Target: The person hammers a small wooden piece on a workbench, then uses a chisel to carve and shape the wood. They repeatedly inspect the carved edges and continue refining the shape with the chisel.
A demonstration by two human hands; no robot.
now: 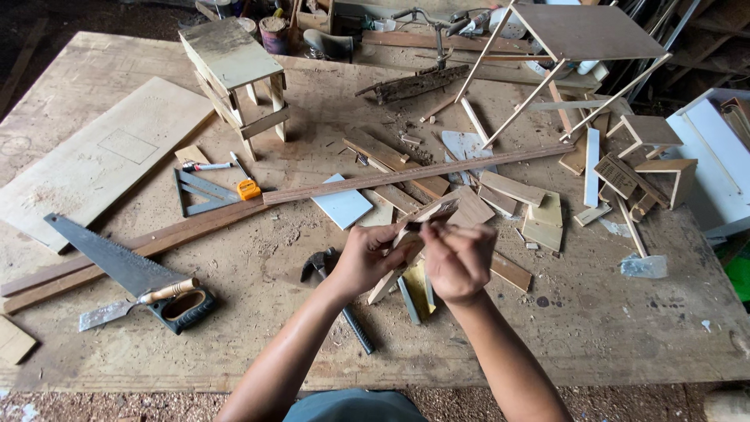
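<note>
Large worn plywood workbench, scratched and dusty, under soft daylight. Sawdust-strewn dirt floor along near edge. Dark cluttered shelf area behind. White cabinet panel at right.

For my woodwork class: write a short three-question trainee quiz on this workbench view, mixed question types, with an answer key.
1. True or false: the handsaw lies at the person's left.
2. What do the left hand and right hand hold together? A) small wooden piece B) hammer C) tape measure
3. Name the upright piece of furniture at the table's far left.

Key: 1 true; 2 A; 3 small wooden stool.
</note>
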